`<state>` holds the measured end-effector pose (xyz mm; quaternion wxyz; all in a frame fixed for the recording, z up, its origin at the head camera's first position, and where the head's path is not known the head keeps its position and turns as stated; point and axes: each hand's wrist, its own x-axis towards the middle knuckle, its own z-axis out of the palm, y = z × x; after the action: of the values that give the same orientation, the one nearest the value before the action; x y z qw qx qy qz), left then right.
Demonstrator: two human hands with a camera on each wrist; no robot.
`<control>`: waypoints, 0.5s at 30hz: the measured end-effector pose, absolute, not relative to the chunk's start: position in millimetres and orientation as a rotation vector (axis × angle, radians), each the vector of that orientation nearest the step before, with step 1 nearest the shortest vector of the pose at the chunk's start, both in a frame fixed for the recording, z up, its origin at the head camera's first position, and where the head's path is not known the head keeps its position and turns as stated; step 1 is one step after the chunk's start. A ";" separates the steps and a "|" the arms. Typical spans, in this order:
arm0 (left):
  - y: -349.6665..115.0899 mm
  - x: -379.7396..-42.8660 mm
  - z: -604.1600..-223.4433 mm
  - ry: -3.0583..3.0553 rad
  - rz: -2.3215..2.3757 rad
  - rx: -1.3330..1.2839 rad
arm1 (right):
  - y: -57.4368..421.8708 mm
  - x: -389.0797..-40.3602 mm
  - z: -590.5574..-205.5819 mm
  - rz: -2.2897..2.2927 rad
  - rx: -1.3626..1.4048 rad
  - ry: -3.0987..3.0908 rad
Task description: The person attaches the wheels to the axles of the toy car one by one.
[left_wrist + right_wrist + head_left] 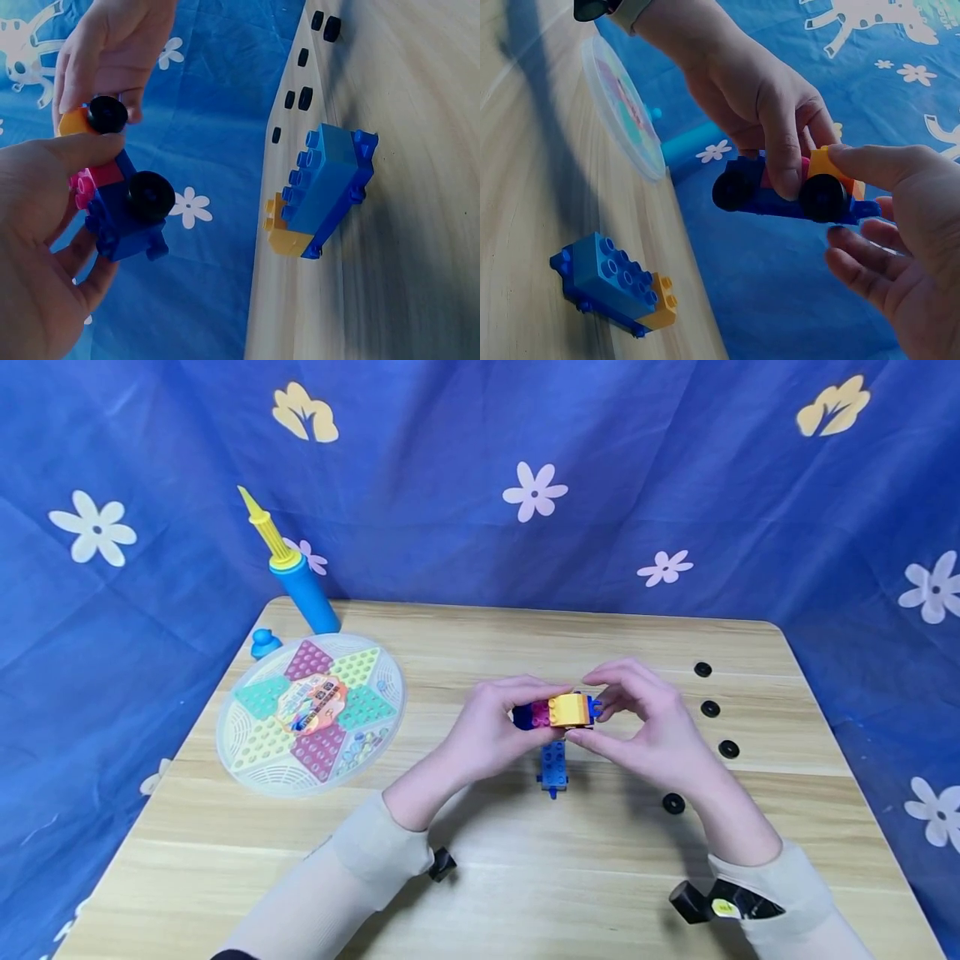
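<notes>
A toy train car (571,710) of blocks is held up over the table between both hands. It has a dark blue base, a pink block, an orange block (831,163) and black wheels (151,196). My left hand (498,718) grips its middle, the thumb against the side. At the orange end, my right hand (651,722) pinches the car, with its lower fingers spread apart from it; part of its grip is hidden. Below, on the table, stands a second car (553,767) with a light blue block, an orange block (288,231) and no wheels.
Several loose black wheels (710,709) lie on the right of the table (480,643). On the left is a round Chinese checkers board (247,768). Behind it stand a blue and yellow pump (306,597) and a small blue piece (265,644). A blue cloth hangs around the table.
</notes>
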<state>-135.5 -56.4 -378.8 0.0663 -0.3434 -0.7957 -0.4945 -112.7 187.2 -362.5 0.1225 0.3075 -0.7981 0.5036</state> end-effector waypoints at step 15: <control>-58.8 -133.0 -381.1 -2.349 -1.460 -1.075 | 185.8 -115.9 -367.0 1.343 1.120 -2.272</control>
<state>-133.0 -58.8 -381.1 0.0871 -0.3610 -0.7886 -0.4901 -115.9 185.8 -367.0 0.1368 0.3870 -0.7850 0.4640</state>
